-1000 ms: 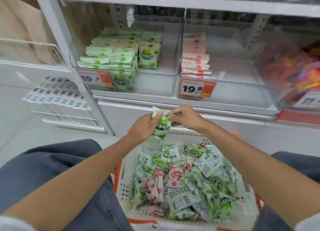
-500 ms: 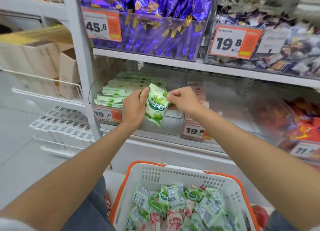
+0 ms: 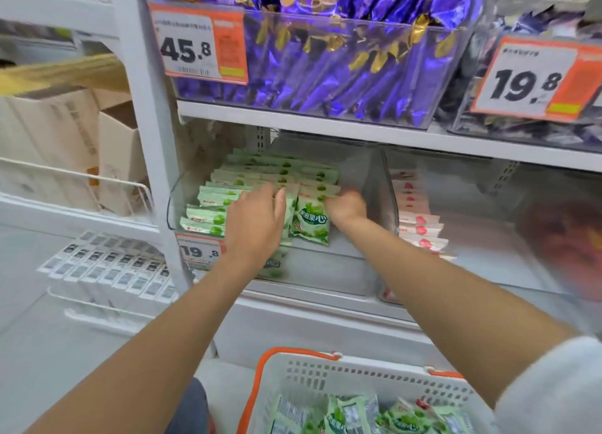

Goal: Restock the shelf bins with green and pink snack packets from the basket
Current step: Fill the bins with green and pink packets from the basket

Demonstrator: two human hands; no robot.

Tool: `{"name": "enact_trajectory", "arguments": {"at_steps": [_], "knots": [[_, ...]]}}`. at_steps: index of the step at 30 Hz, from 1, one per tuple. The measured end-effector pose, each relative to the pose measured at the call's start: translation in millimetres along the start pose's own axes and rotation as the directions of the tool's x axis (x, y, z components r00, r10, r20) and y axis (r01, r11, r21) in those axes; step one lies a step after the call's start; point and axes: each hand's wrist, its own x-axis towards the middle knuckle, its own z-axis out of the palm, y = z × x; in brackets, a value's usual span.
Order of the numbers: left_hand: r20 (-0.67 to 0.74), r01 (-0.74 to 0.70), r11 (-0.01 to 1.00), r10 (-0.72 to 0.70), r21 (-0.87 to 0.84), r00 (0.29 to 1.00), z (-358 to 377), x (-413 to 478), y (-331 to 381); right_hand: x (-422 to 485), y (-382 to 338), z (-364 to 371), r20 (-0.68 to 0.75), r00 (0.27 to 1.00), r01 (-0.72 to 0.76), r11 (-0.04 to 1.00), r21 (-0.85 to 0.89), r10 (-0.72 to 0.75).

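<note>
Has both hands in clear bin (image 3: 329, 271). Lays left hand (image 3: 255, 225) flat on green stack (image 3: 208, 214), fingers straight; sets right hand (image 3: 347, 207) by upright green packet (image 3: 311, 222), grip impossible to tell. Works under low shelf (image 3: 325, 130), pink packets (image 3: 415, 220) behind divider (image 3: 379, 186), basket (image 3: 358, 371) below.

The person's forearms are bare; a pale grey sleeve (image 3: 553, 388) shows right of the basket (image 3: 351, 384), blue denim trousers (image 3: 190, 411) left of it.
</note>
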Motion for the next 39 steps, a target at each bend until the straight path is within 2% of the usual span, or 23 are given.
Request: {"name": "enact_trajectory", "arguments": {"at_steps": [2, 4, 6, 10, 16, 19, 22, 24, 26, 30, 32, 33, 35, 37, 39], "knots": [[0.003, 0.01, 1.0, -0.01, 0.008, 1.0, 1, -1, 1, -3, 6, 7, 0.069, 0.993, -0.102, 0.977, 0.188, 0.091], [0.011, 0.015, 1.0, -0.015, 0.013, 1.0, 2, -1, 1, -7, 9, 10, 0.184, 0.976, -0.16, 0.959, 0.236, 0.117], [0.011, 0.015, 1.0, -0.015, 0.016, 1.0, 2, 0, 1, -8, 9, 10, 0.237, 0.963, -0.169, 0.972, 0.161, 0.128], [0.006, 0.008, 1.0, -0.008, 0.017, 1.0, 1, -2, 1, 0, 7, 16, 0.139, 0.985, -0.11, 0.99, 0.086, 0.098], [-0.005, 0.005, 1.0, -0.005, 0.03, 1.0, 1, -3, 2, -1, 9, 19, 0.181, 0.983, 0.008, 1.0, -0.015, -0.005], [-0.005, 0.003, 0.999, -0.003, 0.033, 1.0, 3, -3, 1, -3, 11, 12, 0.181, 0.983, -0.036, 0.999, -0.005, 0.036], [-0.01, 0.006, 0.997, -0.006, 0.08, 1.0, 0, -4, 6, -15, 9, -2, 0.135, 0.991, -0.001, 0.991, -0.135, 0.02], [-0.035, 0.009, 0.992, -0.005, 0.126, 0.999, -5, -9, 15, -30, 7, -15, 0.091, 0.992, 0.106, 0.96, -0.26, -0.085], [-0.043, 0.005, 0.996, -0.001, 0.089, 0.999, -11, -20, 28, -48, 8, -28, 0.066, 0.967, 0.252, 0.901, -0.353, -0.244], [0.033, 0.02, 0.996, -0.017, -0.091, 0.999, -23, -59, 57, -97, 20, -59, 0.08, 0.815, 0.559, 0.744, -0.365, -0.574], [0.143, 0.077, 0.989, -0.058, -0.129, 0.988, -24, -84, 64, -122, 37, -69, 0.139, 0.739, 0.657, 0.658, -0.367, -0.66], [0.238, 0.122, 0.985, -0.089, -0.126, 0.967, -22, -98, 65, -131, 53, -69, 0.185, 0.724, 0.679, 0.638, -0.365, -0.665], [0.471, 0.201, 0.978, -0.154, -0.05, 0.869, -12, -125, 61, -146, 95, -64, 0.291, 0.762, 0.647, 0.672, -0.359, -0.579], [0.674, 0.221, 0.973, -0.204, 0.061, 0.71, 3, -153, 51, -160, 150, -54, 0.396, 0.822, 0.552, 0.743, -0.378, -0.409], [0.796, 0.153, 0.975, -0.218, 0.159, 0.564, 17, -180, 40, -175, 210, -47, 0.473, 0.85, 0.431, 0.821, -0.374, -0.231]]}}
